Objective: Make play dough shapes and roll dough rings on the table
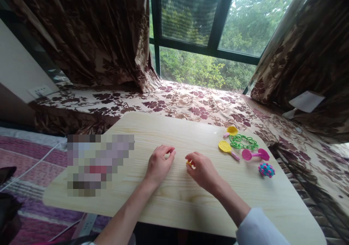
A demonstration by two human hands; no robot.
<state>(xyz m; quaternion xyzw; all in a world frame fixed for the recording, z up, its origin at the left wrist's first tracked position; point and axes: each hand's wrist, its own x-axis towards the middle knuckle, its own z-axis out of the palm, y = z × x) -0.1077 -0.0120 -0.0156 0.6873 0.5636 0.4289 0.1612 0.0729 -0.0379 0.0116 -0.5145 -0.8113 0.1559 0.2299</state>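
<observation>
Head | left fingers (163, 148) curled, hold unclear | right fingers (195, 155) pinch yellow piece (188, 163) | table (169, 128): toys (224, 147)

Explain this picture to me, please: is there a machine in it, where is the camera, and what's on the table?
No machine here: these are a person's own bare hands, and the one picture comes from a camera worn on their head, looking forward and down.

The right hand seems to pinch a small yellow piece, mostly hidden by the fingers. The left hand is curled near it; I can't tell whether it holds anything.

On the pale wooden table, off to the right, lie two yellow-and-pink pieces, a green chain, a magenta dumbbell-shaped piece and a bumpy blue-and-pink ball. The left side is partly blocked out by pixelation.
</observation>
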